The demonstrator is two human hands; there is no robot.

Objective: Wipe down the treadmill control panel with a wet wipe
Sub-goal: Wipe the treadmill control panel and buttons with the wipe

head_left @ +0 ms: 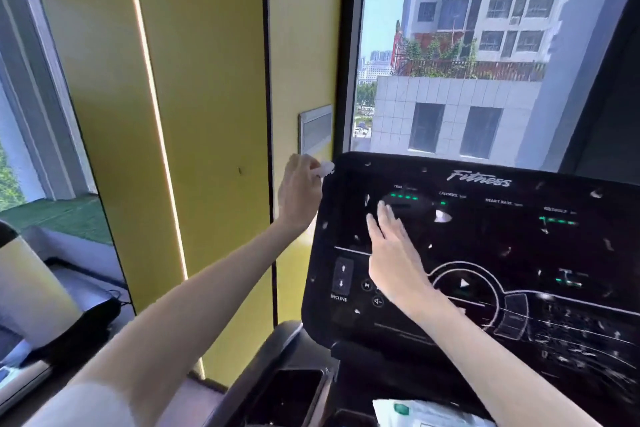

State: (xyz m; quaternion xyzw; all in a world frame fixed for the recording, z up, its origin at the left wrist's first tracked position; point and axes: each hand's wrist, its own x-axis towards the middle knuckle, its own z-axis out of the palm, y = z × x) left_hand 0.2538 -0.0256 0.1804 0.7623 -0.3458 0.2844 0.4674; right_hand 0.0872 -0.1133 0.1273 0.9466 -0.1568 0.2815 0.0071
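The black glossy treadmill control panel [519,253] fills the right half of the head view, marked "Fitness", with green readouts and several pale specks and smears on it. My left hand [299,194] is at the panel's upper left corner, closed on a small crumpled white wet wipe [325,169] that sticks out above the fingers. My right hand [391,253] lies flat on the panel's left part, fingers together and pointing up toward the green time readout, holding nothing.
A white and green wipes packet [426,414] lies in the console tray at the bottom. A dark cup holder [287,395] sits left of it. A yellow wall [207,114] stands behind, a window [467,45] above the panel, and another machine [41,305] at far left.
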